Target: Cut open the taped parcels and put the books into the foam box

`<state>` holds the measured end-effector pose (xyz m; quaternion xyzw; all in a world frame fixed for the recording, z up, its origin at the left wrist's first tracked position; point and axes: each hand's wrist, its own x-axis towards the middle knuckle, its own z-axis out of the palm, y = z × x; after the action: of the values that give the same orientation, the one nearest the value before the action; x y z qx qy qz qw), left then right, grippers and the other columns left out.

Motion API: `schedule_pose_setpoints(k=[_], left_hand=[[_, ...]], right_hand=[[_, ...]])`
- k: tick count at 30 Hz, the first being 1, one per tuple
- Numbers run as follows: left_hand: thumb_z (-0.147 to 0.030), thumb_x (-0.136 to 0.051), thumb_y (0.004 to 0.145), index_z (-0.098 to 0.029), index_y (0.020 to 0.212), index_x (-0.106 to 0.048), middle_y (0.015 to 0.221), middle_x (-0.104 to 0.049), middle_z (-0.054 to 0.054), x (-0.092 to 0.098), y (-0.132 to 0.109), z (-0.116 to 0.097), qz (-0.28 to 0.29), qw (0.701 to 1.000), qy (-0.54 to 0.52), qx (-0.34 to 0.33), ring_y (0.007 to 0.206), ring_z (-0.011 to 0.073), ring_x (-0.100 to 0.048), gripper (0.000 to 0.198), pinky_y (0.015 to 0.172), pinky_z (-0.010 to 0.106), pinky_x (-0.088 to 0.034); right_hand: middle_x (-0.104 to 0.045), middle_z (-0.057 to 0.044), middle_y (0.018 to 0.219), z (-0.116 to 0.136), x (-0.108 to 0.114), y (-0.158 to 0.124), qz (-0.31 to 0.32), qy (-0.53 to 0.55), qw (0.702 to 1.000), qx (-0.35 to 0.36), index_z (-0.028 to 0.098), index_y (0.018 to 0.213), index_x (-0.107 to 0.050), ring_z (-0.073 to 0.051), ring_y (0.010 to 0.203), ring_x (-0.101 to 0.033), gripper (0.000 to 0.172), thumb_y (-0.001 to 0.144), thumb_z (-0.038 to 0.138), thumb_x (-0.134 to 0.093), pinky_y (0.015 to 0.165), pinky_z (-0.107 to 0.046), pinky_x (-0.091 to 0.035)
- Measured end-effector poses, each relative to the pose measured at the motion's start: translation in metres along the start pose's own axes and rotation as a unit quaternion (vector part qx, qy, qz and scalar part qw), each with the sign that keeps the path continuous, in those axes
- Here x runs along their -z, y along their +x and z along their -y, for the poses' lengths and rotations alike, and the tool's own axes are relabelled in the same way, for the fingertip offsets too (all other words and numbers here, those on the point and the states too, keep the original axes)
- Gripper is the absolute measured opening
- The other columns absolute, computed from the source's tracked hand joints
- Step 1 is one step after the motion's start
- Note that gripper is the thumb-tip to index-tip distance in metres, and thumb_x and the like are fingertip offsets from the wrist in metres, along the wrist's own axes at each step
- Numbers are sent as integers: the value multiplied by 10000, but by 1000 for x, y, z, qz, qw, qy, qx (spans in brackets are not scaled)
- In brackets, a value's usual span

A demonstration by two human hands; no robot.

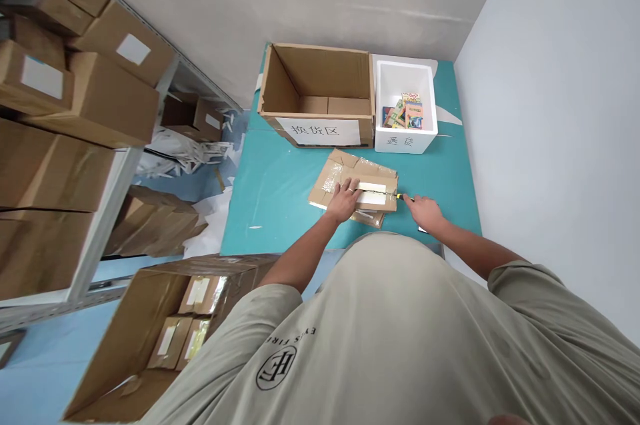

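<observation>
- Work in hand: opening a flat taped cardboard parcel [350, 168], which lies near the front edge of the teal counter [280, 178], right in front of the person.
- Left hand [345, 197]: palm down on the parcel's near-left part, fingers spread flat. It presses the parcel and grips nothing.
- Right hand [424, 210]: fingers closed around a small yellow-and-black knife [400, 196], whose tip sits at the parcel's right edge, in line with the white label strip [373, 193].
- Progress, my read: early. Blade is only at the edge, tape looks intact over the top, flaps are down and no contents are showing. I can't tell whether any seam is slit yet; it's too small to see.
- Left to do, by the look of it: nearly the whole seam, then the flaps.
- Behind the parcel: a big open carton [280, 82] with a paper label on its front, nothing visible inside. Touching its right side is a white foam box [405, 140] holding a few colourful packs [406, 112].
- Both boxes are well apart from the hands and nothing sits in the blade's line. The left hand's fingers lie close to that line, which looks like the one risk.
- Something small under the right wrist at the counter edge; can't make it out.
- Left side: a shelf rack [100, 225] loaded with cartons [105, 102], and white scraps [185, 152] on the floor.
- Near left: an open floor box [125, 338] with small parcels [173, 338] inside.
</observation>
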<state>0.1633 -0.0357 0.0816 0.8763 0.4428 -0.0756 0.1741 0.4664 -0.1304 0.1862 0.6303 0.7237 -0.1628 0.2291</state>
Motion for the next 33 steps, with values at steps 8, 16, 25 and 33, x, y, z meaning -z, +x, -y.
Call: schedule_pose_setpoints(k=[8,16,25,33], left_hand=[[-193,-814,917,-238,1607,-699,1958,-384,193,2,0,-6,6,1000,8,-2,1848,471,-269,701,1474,760,-256],[-441,-627,1137,-225,1410,-866,1776,-618,194,2,18,-19,-54,998,-8,12,1682,467,-482,422,1494,752,-154],[-145,-591,1019,-95,1367,-871,1393,-779,285,3,73,-24,-35,999,7,-1,1460,441,-646,449,1458,674,-280],[-173,-620,1021,-220,1719,-614,1848,-539,208,4,92,-23,-16,987,-34,-157,1784,343,-426,699,1469,544,-343]], right_hand=[[-778,-271,1409,-17,-3,-9,-4,5,1000,-8,232,1854,-504,-374,1205,-807,675,1186,146,-453,1003,-449,-606],[-800,-200,1398,-25,-20,-9,-2,68,996,-61,290,1876,-480,-312,1143,-815,640,1248,216,-381,953,-369,-571],[-803,-174,1455,-19,-42,-15,-17,116,990,-74,295,1859,-517,-313,1244,-779,625,1248,278,-385,964,-360,-575],[-794,-167,1474,-23,-57,-25,-16,141,989,-50,300,1869,-510,-296,1242,-770,633,1246,261,-402,1007,-355,-587]])
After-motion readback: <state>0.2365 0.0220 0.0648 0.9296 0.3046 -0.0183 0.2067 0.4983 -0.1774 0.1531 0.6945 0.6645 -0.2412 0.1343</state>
